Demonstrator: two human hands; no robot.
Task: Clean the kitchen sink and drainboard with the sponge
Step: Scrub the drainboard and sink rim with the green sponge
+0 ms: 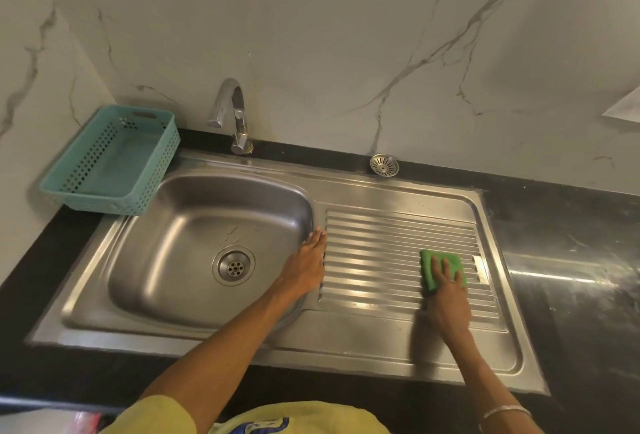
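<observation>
A stainless steel sink basin (180,246) with a round drain (234,266) lies on the left. The ribbed drainboard (381,246) joins it on the right. My right hand (446,298) presses a green sponge (429,260) flat onto the right part of the drainboard, fingers spread over it. My left hand (308,263) rests flat and holds nothing, on the strip between basin and drainboard, fingers pointing away from me.
A chrome tap (232,114) stands behind the basin. A teal perforated basket (104,198) sits at the back left, overlapping the sink rim. A loose metal strainer (383,165) lies on the black counter (571,260) by the marble wall.
</observation>
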